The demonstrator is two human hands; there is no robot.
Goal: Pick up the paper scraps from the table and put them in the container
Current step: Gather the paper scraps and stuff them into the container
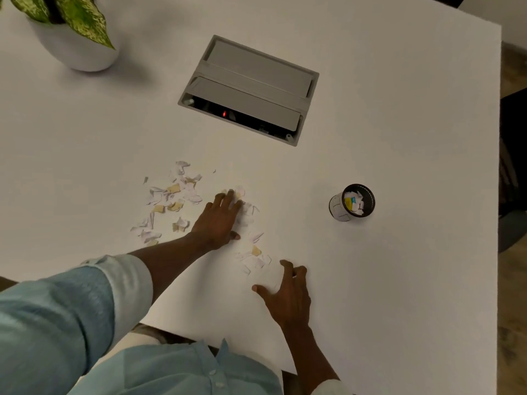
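On the white worktop (370, 109), torn paper scraps (171, 201) lie scattered left of centre, with more trailing toward the near edge. Both hands rest flat among them. The left hand (219, 220) lies palm down with its fingers spread, their tips touching a small cluster of scraps. The right hand (288, 292) sits nearer the edge, fingers splayed, just beside a few scraps and holding nothing. Well to the right stands the container (352, 203), a small round cup already holding some paper. A potted plant (77, 38) and a grey cable hatch (248, 89) lie farther back.
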